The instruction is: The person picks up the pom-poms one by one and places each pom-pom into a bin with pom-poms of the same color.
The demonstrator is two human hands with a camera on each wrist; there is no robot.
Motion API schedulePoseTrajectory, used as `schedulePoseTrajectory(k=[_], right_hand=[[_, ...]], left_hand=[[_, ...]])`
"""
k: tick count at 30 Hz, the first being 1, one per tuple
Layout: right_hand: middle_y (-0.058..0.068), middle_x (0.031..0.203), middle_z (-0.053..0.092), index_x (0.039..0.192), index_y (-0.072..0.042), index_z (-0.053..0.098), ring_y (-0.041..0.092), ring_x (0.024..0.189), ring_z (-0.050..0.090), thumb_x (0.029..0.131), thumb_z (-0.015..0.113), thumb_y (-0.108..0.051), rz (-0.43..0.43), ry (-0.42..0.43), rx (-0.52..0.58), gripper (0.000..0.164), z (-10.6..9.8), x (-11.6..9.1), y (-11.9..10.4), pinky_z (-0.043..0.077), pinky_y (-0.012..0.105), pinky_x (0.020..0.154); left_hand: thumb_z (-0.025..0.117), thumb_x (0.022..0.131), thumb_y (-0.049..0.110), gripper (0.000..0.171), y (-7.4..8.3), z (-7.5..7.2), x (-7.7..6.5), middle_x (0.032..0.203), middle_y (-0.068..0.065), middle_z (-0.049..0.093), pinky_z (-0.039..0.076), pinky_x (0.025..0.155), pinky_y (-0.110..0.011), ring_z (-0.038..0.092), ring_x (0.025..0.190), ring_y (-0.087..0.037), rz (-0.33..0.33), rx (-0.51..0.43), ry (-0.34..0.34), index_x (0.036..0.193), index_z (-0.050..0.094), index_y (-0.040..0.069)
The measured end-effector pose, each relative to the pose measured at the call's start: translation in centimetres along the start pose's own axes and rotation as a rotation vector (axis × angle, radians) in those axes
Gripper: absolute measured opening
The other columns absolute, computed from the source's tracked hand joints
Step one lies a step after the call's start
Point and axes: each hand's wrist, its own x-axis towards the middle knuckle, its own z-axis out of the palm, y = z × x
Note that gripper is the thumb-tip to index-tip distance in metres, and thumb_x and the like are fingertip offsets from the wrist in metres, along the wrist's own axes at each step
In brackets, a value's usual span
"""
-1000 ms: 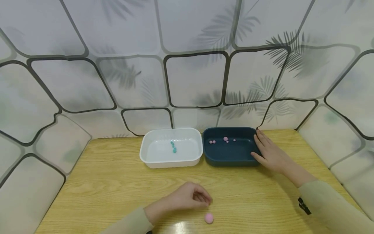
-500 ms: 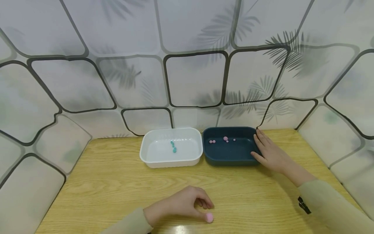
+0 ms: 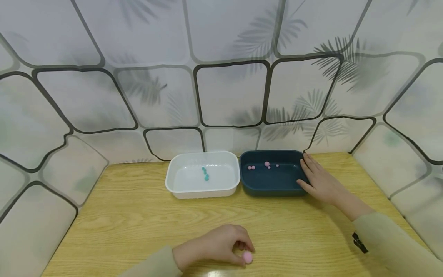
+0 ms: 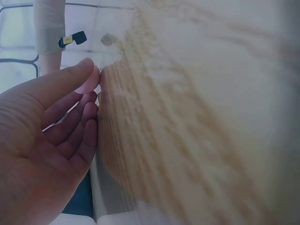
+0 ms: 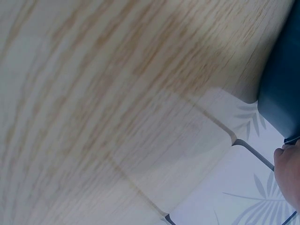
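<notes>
My left hand [image 3: 223, 241] is low over the table, its thumb and fingers around a pink ball [image 3: 247, 257] on the wood. In the left wrist view the thumb lies against the same ball [image 4: 90, 82], with the fingers curled below it. Farther back, my right hand [image 3: 321, 185] rests on the right side of a dark blue tray [image 3: 275, 192], fingers fairly straight. Several small pink balls [image 3: 267, 164] lie inside that tray. Only part of the right hand [image 5: 288, 171] shows in the right wrist view, beside the tray's wall.
A white tray [image 3: 204, 194] stands directly left of the blue one and holds several small teal balls [image 3: 206, 177] in a row. Both sit at the back of the wooden table [image 3: 138, 223], close to a patterned wall [image 3: 232, 96].
My left hand has lowered toward the front, and its thumb and fingers have closed around the pink ball. The right hand and both trays have stayed in place.
</notes>
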Motion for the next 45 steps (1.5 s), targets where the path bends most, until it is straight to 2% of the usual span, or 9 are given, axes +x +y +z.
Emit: schedulePoseTrajectory(k=[8,15,25,33,40,45], right_hand=[[0.035,0.174,0.005,0.164,0.014,0.017,0.052,0.163,0.007,0.11,0.054,-0.044,-0.001,0.0,0.0,0.087,-0.1,0.0,-0.1,0.015,0.062,0.133],[0.035,0.174,0.005,0.163,0.014,0.017,0.052,0.163,0.006,0.111,0.053,-0.045,0.0,-0.002,0.004,0.087,-0.2,-0.1,-0.2,0.016,0.063,0.132],[0.036,0.174,0.006,0.163,0.015,0.018,0.052,0.162,0.007,0.11,0.054,-0.043,0.0,0.0,0.005,0.087,-0.2,0.0,-0.3,0.018,0.065,0.131],[0.035,0.174,0.005,0.163,0.015,0.017,0.052,0.162,0.007,0.111,0.054,-0.043,0.002,-0.002,0.011,0.087,-0.2,-0.1,-0.3,0.017,0.064,0.131],[0.035,0.174,0.006,0.163,0.014,0.017,0.052,0.162,0.007,0.11,0.056,-0.042,0.009,-0.009,0.003,0.087,-0.4,0.0,-0.4,0.021,0.067,0.128],[0.035,0.174,0.006,0.164,0.014,0.017,0.052,0.163,0.007,0.11,0.056,-0.042,0.013,-0.014,-0.003,0.087,-0.3,0.0,-0.4,0.021,0.068,0.128]], left_hand=[[0.088,0.089,0.016,0.02,0.1,0.0,0.1,0.094,0.008,0.071,0.044,0.077,-0.002,0.05,0.083,0.011,0.003,0.011,-0.002,0.108,0.081,0.015],[0.084,0.093,0.016,0.014,-0.1,0.0,0.1,0.095,0.008,0.072,0.048,0.076,-0.004,0.053,0.083,0.011,-0.02,-0.042,0.028,0.107,0.081,0.014],[0.081,0.094,0.015,0.011,-0.9,0.1,0.3,0.094,0.004,0.076,0.051,0.078,-0.005,0.057,0.083,0.01,-0.027,-0.094,0.126,0.104,0.083,0.012],[0.082,0.093,0.017,0.01,-1.0,-0.1,0.9,0.092,0.003,0.076,0.055,0.078,-0.01,0.06,0.083,0.007,-0.066,-0.175,0.225,0.102,0.082,0.012],[0.082,0.093,0.013,0.015,-1.1,-0.8,1.8,0.099,-0.004,0.078,0.058,0.084,-0.015,0.061,0.087,0.007,-0.097,-0.284,0.26,0.107,0.082,0.008],[0.082,0.094,0.012,0.016,-1.3,-1.2,2.3,0.102,-0.006,0.08,0.058,0.087,-0.016,0.062,0.089,0.005,-0.116,-0.317,0.283,0.108,0.082,0.007]])
